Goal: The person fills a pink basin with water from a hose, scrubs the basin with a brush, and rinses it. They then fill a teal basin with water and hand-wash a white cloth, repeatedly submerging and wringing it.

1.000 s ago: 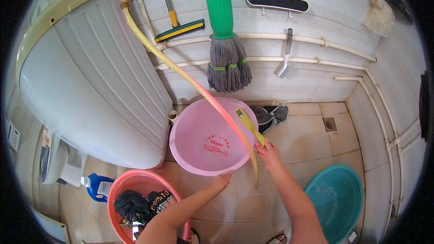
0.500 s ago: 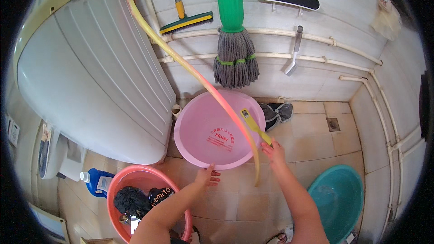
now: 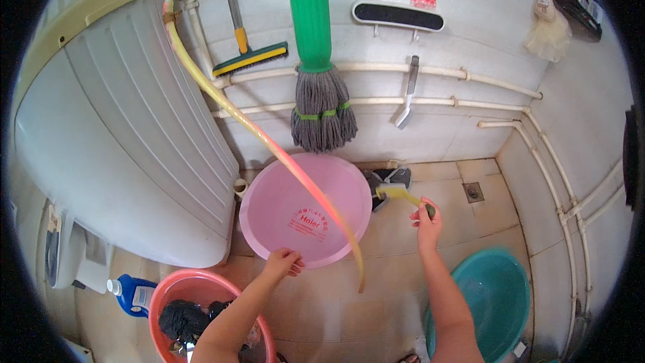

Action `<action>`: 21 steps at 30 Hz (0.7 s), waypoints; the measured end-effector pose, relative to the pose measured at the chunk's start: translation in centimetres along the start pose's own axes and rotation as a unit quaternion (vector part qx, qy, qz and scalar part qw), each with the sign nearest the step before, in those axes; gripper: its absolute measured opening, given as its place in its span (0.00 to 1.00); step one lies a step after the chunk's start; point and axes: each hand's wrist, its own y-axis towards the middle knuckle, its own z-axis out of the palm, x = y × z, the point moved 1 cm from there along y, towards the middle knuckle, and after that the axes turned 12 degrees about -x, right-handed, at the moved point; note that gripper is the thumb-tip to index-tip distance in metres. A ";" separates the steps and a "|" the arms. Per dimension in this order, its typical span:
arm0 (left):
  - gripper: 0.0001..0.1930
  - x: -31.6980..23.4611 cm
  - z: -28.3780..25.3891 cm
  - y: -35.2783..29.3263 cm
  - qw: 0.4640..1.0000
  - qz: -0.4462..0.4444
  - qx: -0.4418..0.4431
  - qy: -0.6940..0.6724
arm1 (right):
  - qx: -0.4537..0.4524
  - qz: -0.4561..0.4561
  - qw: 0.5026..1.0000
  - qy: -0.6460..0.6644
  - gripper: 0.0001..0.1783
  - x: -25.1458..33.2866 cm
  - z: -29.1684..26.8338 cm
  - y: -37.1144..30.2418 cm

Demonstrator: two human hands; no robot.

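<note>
A yellow-green brush [image 3: 398, 192] with a long handle is in my right hand [image 3: 428, 223], whose fingers close round the handle end. It is held above the floor, just right of the pink basin [image 3: 250, 218]. My left hand [image 3: 285, 263] is at the basin's near rim, its fingers loosely bent and holding nothing; whether it touches the rim I cannot tell. A yellow-and-pink hose [image 3: 269, 140] runs from the tap down across the basin, its end hanging past the near rim.
A red basin [image 3: 195, 274] with dark clothes and a blue bottle [image 3: 132, 296] stand lower left. A teal basin [image 3: 494, 296] is lower right, below a floor drain [image 3: 473, 192]. The washing machine [image 3: 121, 134] fills the left. A grey mop [image 3: 324, 111] hangs over the pink basin.
My right hand has swung the brush rightward from over the basin's edge and turned it nearly level. My left hand is more curled. The whole view has shifted slightly.
</note>
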 end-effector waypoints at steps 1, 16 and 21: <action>0.12 -0.6 -0.2 -0.1 1.000 0.019 -0.006 -0.018 | -0.004 -0.051 0.997 -0.051 0.15 0.7 0.2 0.4; 0.16 -18.2 11.3 -6.9 0.876 0.472 -0.023 0.097 | 0.111 -0.482 0.754 -0.432 0.22 18.2 7.6 -3.6; 0.11 -19.5 13.8 -7.2 0.844 0.521 -0.065 0.105 | 0.153 -0.390 0.835 -0.357 0.20 21.1 10.1 -7.3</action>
